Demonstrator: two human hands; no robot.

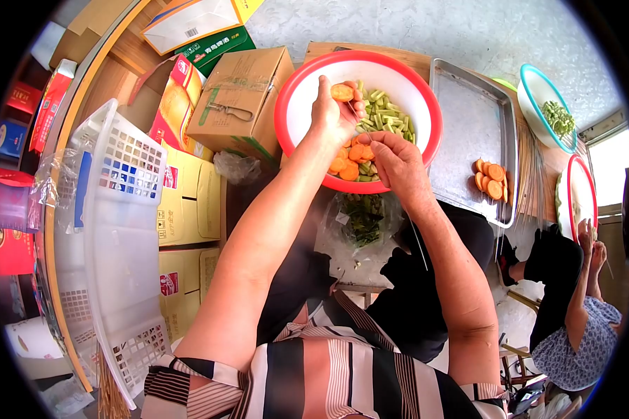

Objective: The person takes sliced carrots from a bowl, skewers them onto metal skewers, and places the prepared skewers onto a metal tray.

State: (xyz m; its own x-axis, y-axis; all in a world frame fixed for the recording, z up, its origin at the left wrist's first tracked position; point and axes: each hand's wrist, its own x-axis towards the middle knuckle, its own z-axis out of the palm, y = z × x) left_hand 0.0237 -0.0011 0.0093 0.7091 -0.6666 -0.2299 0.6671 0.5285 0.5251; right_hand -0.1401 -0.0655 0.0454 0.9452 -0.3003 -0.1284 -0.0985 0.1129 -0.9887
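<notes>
My left hand (334, 115) holds an orange carrot slice (342, 93) between thumb and fingers over the bowl. In my right hand (402, 167) is a thin skewer (419, 246), pinched near its tip; its long end runs down below the wrist. Both hands are above a white bowl with a red rim (430, 140). Cut green vegetable pieces (388, 115) fill its right side, and more carrot slices (345, 167) lie at the near side. Whether the skewer carries anything at its tip is hard to make out.
Right of the bowl, a metal tray (461, 133) bears stacked carrot slices (491, 180). Loose skewers (532, 174) lie beyond it, near a teal-rimmed bowl (538, 112). Another person (583, 328) sits at the right by a red-rimmed bowl (590, 183). Cartons (241, 87) and a white basket (119, 230) stand left.
</notes>
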